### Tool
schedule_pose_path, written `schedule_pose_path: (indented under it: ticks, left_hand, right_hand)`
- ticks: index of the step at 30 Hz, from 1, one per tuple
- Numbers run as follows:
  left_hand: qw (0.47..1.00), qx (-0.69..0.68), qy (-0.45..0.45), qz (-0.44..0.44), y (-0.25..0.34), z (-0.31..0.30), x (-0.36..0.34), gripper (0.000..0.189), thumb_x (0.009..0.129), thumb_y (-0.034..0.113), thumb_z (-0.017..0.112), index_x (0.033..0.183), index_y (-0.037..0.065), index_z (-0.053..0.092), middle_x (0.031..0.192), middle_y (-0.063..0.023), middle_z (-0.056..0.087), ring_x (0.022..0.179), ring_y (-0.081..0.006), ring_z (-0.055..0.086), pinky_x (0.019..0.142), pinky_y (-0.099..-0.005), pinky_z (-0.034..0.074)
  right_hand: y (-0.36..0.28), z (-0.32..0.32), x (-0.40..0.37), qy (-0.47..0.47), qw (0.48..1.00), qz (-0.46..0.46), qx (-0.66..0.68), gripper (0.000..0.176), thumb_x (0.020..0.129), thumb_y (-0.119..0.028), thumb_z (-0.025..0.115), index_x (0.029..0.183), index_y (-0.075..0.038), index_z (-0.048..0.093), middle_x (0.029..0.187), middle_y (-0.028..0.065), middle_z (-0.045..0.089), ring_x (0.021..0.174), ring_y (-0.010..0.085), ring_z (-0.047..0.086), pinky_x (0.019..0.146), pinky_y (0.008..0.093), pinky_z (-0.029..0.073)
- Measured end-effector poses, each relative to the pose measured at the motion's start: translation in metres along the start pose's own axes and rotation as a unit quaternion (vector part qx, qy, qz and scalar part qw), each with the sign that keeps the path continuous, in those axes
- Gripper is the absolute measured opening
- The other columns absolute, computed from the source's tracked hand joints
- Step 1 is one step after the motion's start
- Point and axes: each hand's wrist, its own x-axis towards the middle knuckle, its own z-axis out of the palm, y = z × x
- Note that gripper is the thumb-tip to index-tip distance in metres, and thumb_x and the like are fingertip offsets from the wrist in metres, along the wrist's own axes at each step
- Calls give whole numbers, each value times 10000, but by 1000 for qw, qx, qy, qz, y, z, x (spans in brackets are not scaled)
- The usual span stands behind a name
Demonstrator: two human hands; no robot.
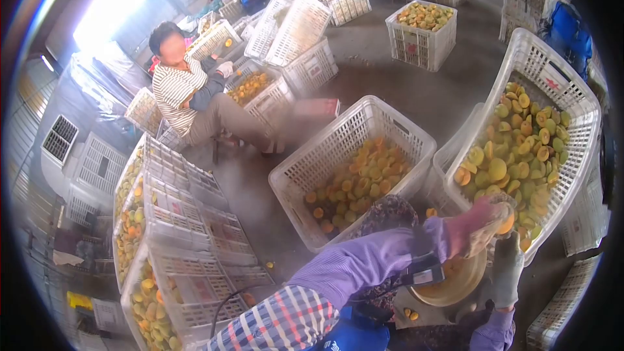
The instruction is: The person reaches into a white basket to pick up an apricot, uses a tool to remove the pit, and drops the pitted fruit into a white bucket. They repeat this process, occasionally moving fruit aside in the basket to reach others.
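Left hand (480, 224) is pinching an orange fruit (507, 223) by the tilted crate's (546, 68) near edge; right hand (507, 272) is hovering close below, grip: can't tell.

Matt, perforated plastic on middle crate (279, 175) and tilted crate (586, 101). Soft, crinkled cloth along lilac sleeve (367, 260); flatter woven cloth on checked sleeve (279, 322). Rough, stained fabric on left glove (480, 224); paler, smoother on right glove (507, 276). Smooth around basin (448, 302), metal or plastic unclear. Glossy, creased sheeting (107, 88) at left. Dull, matt across floor (367, 68).
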Motion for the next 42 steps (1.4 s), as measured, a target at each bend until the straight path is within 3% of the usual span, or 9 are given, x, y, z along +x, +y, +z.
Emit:
schedule_pose_path:
  ticks: [3, 5, 23, 26, 27, 31, 34, 38, 42]
  left_hand:
    - [999, -19, 19, 20, -2, -7, 16, 185, 869, 28, 493, 1031, 40, 581, 847, -32, 542, 754, -139, 543, 688, -268, 463]
    - [999, -19, 20, 43, -5, -20, 25, 203, 874, 26, 483, 1050, 47, 582, 859, -31, 546, 785, -141, 545, 701, -273, 462]
    - [986, -69, 149, 43, 25, -42, 22, 170, 917, 135, 474, 1005, 86, 611, 839, -24, 570, 708, -147, 561, 614, -289, 464]
    - [995, -35, 85, 30, 15, -72, 36, 81, 907, 173, 513, 886, 123, 572, 796, 30, 504, 747, -95, 481, 698, -249, 411]
    - [996, -49, 23, 66, 19, -76, 34, 109, 905, 205, 522, 826, 143, 563, 747, 30, 503, 717, -90, 485, 666, -241, 415]
    - [837, -475, -104, -251, 18, -127, 15, 253, 877, 317, 590, 920, 68, 604, 821, -11, 595, 796, -97, 592, 698, -276, 528]
    - [968, -243, 42, -54, 12, -101, 27, 337, 916, 382, 561, 1051, 73, 585, 894, 2, 607, 843, -81, 596, 749, -240, 512]
    - [980, 89, 85, 154, -5, -98, 15, 279, 843, 212, 648, 1064, 52, 587, 986, -50, 609, 945, -185, 585, 846, -307, 497]
    - [986, 120, 21, 116, -2, -115, -10, 300, 913, 173, 571, 1195, 85, 521, 1068, -65, 595, 1006, -198, 576, 891, -313, 494]
  right_hand:
    - [-16, -19, 11, 85, 832, 343, 427, 117, 933, -20, 467, 1041, -20, 513, 772, -23, 421, 572, 55, 356, 487, 224, 346]
    - [-20, -18, 15, 41, 965, 257, 19, 290, 970, -99, 488, 1235, 19, 477, 769, -14, 443, 573, 64, 385, 472, 237, 345]
    - [12, 15, 20, -30, 978, 204, -28, 240, 972, -39, 445, 1198, 14, 507, 744, -27, 454, 576, 57, 383, 480, 220, 342]
    - [-14, 29, 21, 41, 951, 257, 168, 223, 976, -23, 438, 1177, 28, 521, 748, -37, 492, 579, 60, 421, 506, 230, 383]
    - [-2, 35, 27, 147, 794, 349, 476, 234, 958, -46, 486, 1182, 1, 532, 777, 32, 588, 603, 149, 527, 555, 298, 450]
    - [-38, 27, 17, -21, 982, 73, -175, 322, 856, -103, 612, 1166, -61, 534, 855, 200, 663, 829, 410, 639, 671, 449, 503]
    - [-50, 22, 18, -42, 985, 49, -159, 325, 853, -106, 615, 1162, -65, 524, 891, 170, 681, 813, 375, 659, 680, 441, 516]
    - [-54, 24, 14, -29, 985, 2, -169, 346, 850, -113, 622, 1171, -50, 511, 847, 143, 677, 770, 348, 663, 648, 426, 525]
    - [-51, 25, 12, -31, 980, -16, -198, 344, 869, -156, 607, 1164, -24, 488, 821, 140, 661, 736, 328, 666, 608, 414, 522]
